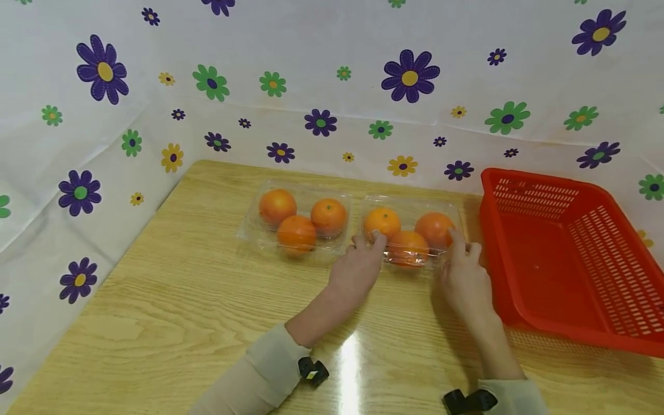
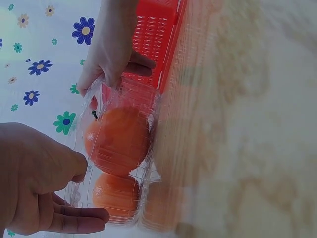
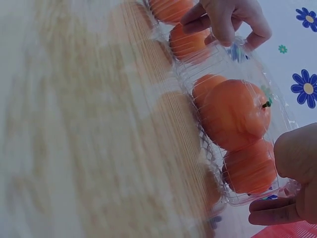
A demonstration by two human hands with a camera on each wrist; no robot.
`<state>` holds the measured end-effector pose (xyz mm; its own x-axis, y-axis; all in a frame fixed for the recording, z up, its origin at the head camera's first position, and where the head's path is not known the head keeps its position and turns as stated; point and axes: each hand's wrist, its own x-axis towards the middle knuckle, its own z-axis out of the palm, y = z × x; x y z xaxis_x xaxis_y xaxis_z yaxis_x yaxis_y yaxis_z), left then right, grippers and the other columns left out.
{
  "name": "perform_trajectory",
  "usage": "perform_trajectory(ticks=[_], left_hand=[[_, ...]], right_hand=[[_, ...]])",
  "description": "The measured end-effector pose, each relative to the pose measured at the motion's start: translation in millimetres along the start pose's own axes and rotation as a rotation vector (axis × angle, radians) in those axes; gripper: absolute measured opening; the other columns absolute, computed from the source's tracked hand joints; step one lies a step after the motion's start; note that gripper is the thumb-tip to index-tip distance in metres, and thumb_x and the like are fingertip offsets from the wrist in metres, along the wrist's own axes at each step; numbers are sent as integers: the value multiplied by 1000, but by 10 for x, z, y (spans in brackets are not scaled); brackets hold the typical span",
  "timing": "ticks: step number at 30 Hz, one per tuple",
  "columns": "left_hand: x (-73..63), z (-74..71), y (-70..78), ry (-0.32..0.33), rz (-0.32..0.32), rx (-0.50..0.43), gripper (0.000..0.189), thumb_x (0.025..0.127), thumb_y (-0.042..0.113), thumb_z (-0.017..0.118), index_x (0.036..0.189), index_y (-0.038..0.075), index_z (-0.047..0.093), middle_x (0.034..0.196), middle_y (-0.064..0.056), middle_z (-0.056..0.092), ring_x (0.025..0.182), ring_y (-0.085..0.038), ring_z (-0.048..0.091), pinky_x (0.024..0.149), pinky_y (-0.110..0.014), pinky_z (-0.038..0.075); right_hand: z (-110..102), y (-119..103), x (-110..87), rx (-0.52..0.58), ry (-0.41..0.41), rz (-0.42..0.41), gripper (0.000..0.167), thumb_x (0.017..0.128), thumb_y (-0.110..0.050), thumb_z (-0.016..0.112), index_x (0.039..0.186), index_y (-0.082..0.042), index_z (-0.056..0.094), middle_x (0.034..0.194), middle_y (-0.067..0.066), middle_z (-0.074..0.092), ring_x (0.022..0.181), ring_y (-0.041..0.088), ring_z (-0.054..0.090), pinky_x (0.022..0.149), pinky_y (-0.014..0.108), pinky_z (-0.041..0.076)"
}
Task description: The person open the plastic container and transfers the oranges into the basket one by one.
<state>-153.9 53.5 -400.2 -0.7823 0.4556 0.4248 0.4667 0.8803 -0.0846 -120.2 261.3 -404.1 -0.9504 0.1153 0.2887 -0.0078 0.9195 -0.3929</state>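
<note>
Pinching the near left part of a clear plastic container [image 1: 415, 203], the left hand [image 1: 357, 268] is keeping a narrow grip, with thumb and fingers closing in on the plastic. Opposite it, the right hand [image 1: 467, 282] is pinching the container's right end, thumb and fingers taking the edge between them. Between the two grips, the container is resting on a wooden table [image 1: 197, 288], and three oranges [image 1: 408, 248] are lying inside: one is sitting nearest the left hand, one nearest the right hand, and one between them, closer to the person. A short green stem [image 3: 267, 104] is standing out on one of these.

Just left of the left hand, a second container [image 1: 307, 195] is standing close beside the held one, and three more oranges are filling it, also in a triangle. To the right of the right hand, a red basket [image 1: 498, 242] with slotted walls is standing near. Beyond both grips, a white cloth [image 1: 290, 52] is hanging, printed with purple, green and yellow flowers. Nearer the person than the grips, pale sleeves [image 1: 259, 374] are covering the forearms, and glare is shining off the tabletop between them.
</note>
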Motion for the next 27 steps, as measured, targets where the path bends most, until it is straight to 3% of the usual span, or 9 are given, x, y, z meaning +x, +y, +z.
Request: perform_trajectory(ticks=[6,10,14,18,22,27], left_hand=[[-7,-31,-19,-98,19,-33,29,100,3,53,127,6,44,107,-23,67,67,-23,67,43,-26,50],[-11,-42,-40,-129,37,-30,31,100,4,53,128,6,41,111,-23,67,71,-24,68,44,-25,51],[1,-25,-54,-91,36,-29,29,101,10,55,126,6,42,103,-21,68,67,-22,67,44,-26,51],[24,-14,-48,-36,16,-63,34,97,18,64,122,7,45,82,-14,64,55,-19,61,41,-26,48],[27,-12,-33,0,4,-78,28,97,15,62,119,8,47,69,-8,55,49,-17,56,38,-26,45],[30,-3,-27,-17,4,-90,20,99,8,55,118,9,47,69,-7,55,48,-17,56,37,-25,42]], right_hand=[[7,-6,-3,2,-9,17,54,92,-1,46,145,-6,32,117,36,42,52,42,56,43,50,48],[13,-10,2,1,-3,18,52,94,-1,46,144,-5,32,117,37,42,52,41,55,43,50,48],[21,-11,11,2,14,4,51,94,0,46,143,-4,33,115,37,42,49,38,54,41,46,47],[28,-5,20,3,39,-8,51,93,0,45,143,-4,32,113,38,42,47,37,52,39,46,45],[35,-1,12,6,36,0,53,92,1,46,143,-4,32,114,37,42,47,37,52,39,46,45],[39,0,7,12,16,14,53,92,2,46,143,-4,32,116,38,42,49,36,53,40,45,45]])
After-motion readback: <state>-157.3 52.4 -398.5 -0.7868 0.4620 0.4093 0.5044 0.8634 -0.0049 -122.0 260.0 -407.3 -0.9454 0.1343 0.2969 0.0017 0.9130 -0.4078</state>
